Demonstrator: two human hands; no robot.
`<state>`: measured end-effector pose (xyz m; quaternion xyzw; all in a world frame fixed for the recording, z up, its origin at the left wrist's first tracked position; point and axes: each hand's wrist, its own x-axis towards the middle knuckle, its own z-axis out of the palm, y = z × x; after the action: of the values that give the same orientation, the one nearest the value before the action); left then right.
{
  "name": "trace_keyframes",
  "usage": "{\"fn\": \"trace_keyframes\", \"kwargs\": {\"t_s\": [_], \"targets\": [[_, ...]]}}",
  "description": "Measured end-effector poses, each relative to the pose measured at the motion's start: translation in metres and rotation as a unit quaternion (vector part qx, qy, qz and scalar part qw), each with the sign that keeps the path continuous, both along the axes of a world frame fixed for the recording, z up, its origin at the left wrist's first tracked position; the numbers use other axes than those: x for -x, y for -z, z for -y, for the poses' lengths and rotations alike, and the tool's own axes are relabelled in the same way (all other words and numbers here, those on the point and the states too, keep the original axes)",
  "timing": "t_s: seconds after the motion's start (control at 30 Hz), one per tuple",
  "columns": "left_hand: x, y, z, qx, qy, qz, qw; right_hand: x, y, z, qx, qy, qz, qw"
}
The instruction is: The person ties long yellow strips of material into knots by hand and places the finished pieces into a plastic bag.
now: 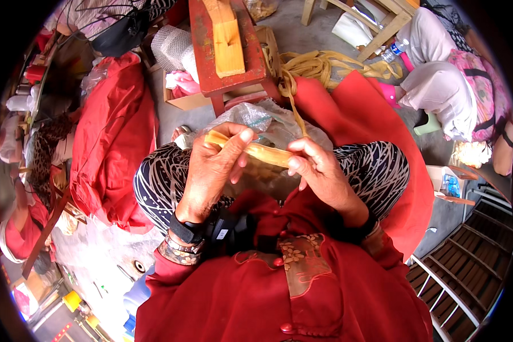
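Above my lap, a flat yellow strip (268,154), which looks like dried plant fibre or husk, spans between my two hands. My left hand (216,164) pinches it between thumb and fingers, and a loose end sticks out past the knuckles. At its other end my right hand (320,171) grips it with thumb and fingertips. A narrow yellow plait (294,102) runs from beside the red bench down to my right hand; the join is hidden by the fingers. Beneath both hands a clear plastic bag (256,117) lies between my knees, its contents partly covered.
A red wooden bench (205,47) ahead carries a wooden block (228,51). Yellow plaits (316,64) lie heaped behind it. Red cloth (393,171) spreads on the right; a red covered bundle (115,141) stands left. Another person (440,85) sits at the right, near a slatted rack (466,265).
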<state>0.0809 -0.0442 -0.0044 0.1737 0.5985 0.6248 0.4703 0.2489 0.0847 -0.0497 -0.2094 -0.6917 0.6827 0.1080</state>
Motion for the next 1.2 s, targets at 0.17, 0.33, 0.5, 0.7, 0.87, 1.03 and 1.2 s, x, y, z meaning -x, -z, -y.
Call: {"fn": "trace_keyframes", "kwargs": {"t_s": [0.17,0.33,0.5,0.7,0.87,1.03,1.2], "targets": [[0.015,0.001,-0.005,-0.025,-0.017,0.023,0.999,0.021,-0.003,0.005,0.040,-0.063,0.039,0.996],[0.024,0.005,-0.009,-0.019,-0.016,-0.009,1.000,0.049,-0.013,0.010,0.050,-0.062,0.026,0.996],[0.043,-0.008,0.000,-0.070,-0.050,0.012,0.996,0.055,-0.035,-0.015,0.023,-0.106,-0.012,0.994],[0.087,-0.035,-0.040,-0.139,-0.061,-0.047,0.987,0.102,-0.071,-0.069,-0.231,-0.073,-0.034,0.970],[0.119,-0.034,-0.086,-0.169,-0.083,-0.087,0.978,0.143,-0.068,-0.106,-0.349,0.010,-0.068,0.935],[0.142,-0.009,-0.108,-0.122,-0.086,-0.174,0.973,0.175,-0.046,-0.129,-0.472,0.049,-0.059,0.878],[0.128,-0.008,-0.073,0.028,0.000,-0.296,0.955,0.144,-0.015,-0.115,-0.355,0.004,0.008,0.935]]}}
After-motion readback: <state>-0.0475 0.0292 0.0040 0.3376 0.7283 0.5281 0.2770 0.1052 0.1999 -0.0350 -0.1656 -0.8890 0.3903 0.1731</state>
